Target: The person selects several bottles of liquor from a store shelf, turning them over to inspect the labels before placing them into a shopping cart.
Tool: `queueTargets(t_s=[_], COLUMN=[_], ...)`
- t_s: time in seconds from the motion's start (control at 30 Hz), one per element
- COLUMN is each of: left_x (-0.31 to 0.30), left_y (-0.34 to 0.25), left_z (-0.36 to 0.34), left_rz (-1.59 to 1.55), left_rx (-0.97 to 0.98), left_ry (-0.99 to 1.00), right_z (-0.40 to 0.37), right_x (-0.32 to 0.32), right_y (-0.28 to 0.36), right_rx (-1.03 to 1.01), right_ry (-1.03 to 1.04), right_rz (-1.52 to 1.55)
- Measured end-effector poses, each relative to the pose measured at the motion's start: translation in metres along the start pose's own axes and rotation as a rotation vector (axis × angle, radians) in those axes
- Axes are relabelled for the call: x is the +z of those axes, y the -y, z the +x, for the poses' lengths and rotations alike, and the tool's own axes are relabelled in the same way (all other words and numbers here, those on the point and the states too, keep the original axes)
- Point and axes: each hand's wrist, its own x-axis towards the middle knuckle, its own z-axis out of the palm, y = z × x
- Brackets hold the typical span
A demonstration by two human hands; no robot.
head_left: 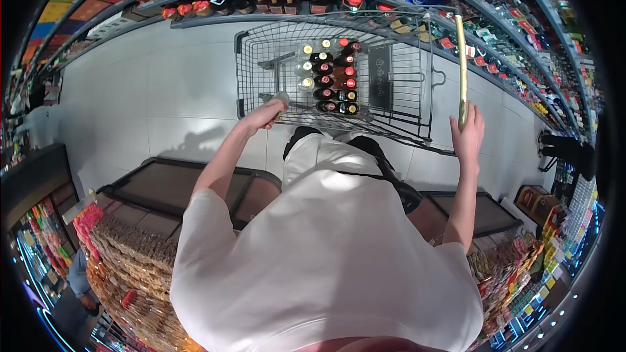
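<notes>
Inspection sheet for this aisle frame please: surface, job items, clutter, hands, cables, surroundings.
Surface: pale tiled floor.
Job's things: wire shopping cart holding rows of bottles; long yellow rod held beside the cart.
Clutter: nothing seen.
Hands: left hand grips the cart's near edge; right hand closed on the rod's lower end.
Cables: nothing seen.
Surroundings: bottle shelves ahead; snack displays behind; another person at lower left.

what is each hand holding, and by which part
The right hand grips a long thin gold rod by its lower end. The left hand holds the grey wire shopping cart by its handle.
</notes>
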Motion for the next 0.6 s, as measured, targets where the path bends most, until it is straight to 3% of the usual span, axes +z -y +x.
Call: queueTargets(t_s=[0.1, 0.2, 0.27, 0.6], left_x=[-0.011, -0.008, 0.003, 0.047], left_y=[0.017, 0.028, 0.03, 0.035], left_z=[0.067, 0.122, 0.142, 0.181], left_rz=[0.149, 0.095, 0.093, -0.061], left_rx=[-0.076, -0.214, -0.248, -0.286], left_ry=[0.105, 0.192, 0.215, 0.113], right_z=[-0.021, -0.033, -0.032, -0.036], right_x=[0.026, 0.051, 0.052, 0.064], right_y=[-0.025, -0.035, -0.021, -0.014], right_rx=[0.158, 0.296, 0.492, 0.478], right_ry=[-0.072, 0.006, 0.207, 0.173], right_rz=[-0.097, -0.086, 0.122, 0.07])
